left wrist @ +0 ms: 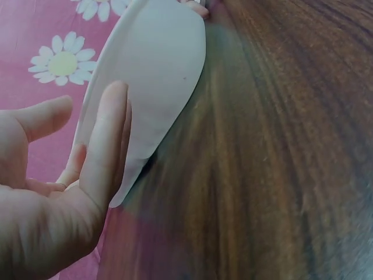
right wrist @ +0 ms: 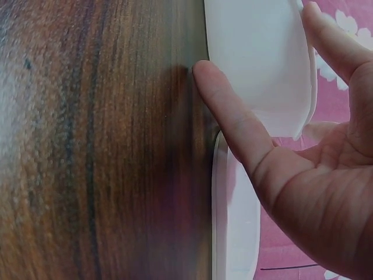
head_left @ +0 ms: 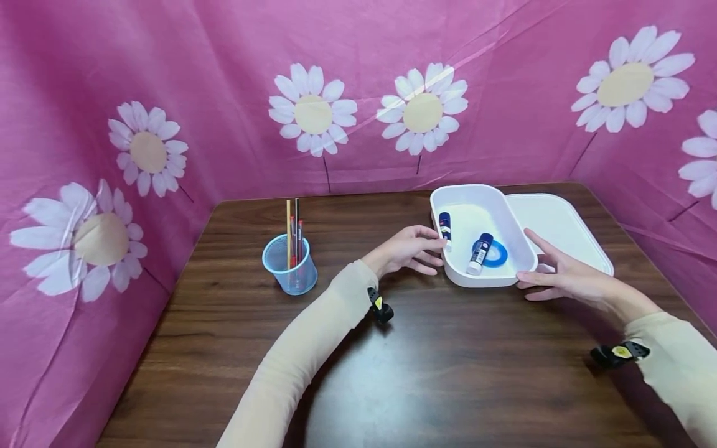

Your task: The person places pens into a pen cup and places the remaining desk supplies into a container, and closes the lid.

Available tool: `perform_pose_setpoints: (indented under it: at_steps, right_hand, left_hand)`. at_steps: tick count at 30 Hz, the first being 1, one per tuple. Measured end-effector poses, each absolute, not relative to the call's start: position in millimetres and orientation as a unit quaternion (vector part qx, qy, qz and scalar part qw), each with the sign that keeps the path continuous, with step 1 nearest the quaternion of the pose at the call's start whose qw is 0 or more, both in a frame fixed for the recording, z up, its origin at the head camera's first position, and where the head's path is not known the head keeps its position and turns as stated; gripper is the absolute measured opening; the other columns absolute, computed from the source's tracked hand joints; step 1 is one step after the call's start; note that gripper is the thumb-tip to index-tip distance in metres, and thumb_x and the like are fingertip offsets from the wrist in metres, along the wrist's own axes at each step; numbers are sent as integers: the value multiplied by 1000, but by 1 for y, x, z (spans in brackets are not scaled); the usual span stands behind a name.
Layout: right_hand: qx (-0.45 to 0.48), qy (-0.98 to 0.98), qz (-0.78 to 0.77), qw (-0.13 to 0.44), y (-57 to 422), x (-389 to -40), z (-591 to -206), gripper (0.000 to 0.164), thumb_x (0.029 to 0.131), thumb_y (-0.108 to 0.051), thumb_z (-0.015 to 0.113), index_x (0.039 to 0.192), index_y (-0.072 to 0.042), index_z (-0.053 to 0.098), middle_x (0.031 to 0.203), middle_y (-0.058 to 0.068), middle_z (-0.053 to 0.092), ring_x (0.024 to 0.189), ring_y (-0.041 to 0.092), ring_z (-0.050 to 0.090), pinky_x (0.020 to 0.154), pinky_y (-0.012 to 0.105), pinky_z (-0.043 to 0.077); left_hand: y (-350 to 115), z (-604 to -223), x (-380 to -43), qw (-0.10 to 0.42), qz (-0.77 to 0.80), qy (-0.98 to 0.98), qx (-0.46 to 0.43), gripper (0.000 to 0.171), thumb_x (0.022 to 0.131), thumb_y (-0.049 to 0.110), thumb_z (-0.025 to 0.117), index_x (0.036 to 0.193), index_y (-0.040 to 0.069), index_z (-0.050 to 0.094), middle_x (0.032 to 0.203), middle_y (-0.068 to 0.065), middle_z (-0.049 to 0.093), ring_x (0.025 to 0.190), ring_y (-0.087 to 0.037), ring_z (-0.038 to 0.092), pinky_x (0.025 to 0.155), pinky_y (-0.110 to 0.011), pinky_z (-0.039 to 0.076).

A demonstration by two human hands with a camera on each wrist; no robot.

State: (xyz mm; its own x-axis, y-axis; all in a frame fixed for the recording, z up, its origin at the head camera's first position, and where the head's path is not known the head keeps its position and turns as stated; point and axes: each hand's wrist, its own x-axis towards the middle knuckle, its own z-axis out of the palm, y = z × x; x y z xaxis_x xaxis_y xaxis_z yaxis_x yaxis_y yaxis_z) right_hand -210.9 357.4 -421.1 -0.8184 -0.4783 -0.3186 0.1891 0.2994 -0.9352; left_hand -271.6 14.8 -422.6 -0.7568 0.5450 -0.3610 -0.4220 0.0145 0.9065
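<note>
A white plastic box (head_left: 490,281) stands uncovered toward the back right of the table. Inside it, one glue stick (head_left: 445,230) leans at the left wall, and a second glue stick (head_left: 479,254) lies across a blue ring-shaped roll of tape (head_left: 496,255). My left hand (head_left: 407,251) is at the box's left side, fingers extended and fingertips right at the wall and rim. On the opposite side, my right hand (head_left: 566,277) has its fingers spread along the right wall near the front corner. Neither hand's fingers curl round anything.
A white lid (head_left: 566,224) lies flat on the table, right of the box and partly behind my right hand. Left of my left arm stands a blue mesh cup (head_left: 297,283) with pens and sticks. Pink flowered cloth (head_left: 235,124) hangs around the wooden table (head_left: 426,367).
</note>
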Motion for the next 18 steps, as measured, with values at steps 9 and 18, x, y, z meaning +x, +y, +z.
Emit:
perform_pose_setpoints:
  at_steps: [9, 18]
  right_hand:
    - [-90, 748, -593, 284, 355, -212, -426, 98, 103, -12, 61, 161, -38, -13, 149, 35, 11, 109, 32, 67, 87, 52, 57]
    - [-98, 746, -594, 284, 356, -209, -422, 97, 103, -10, 59, 161, -36, -15, 152, 37, 6, 109, 31, 66, 86, 52, 57]
  left_hand:
    - [20, -427, -267, 337, 720, 606, 30, 33, 96, 12, 72, 121, 8, 51, 113, -25, 69, 79, -27, 72, 72, -43, 62]
    - [24, -429, -265, 336, 744, 577, 25, 36, 96, 5, 69, 126, 5, 49, 104, -22, 70, 78, -27, 72, 74, -43, 62]
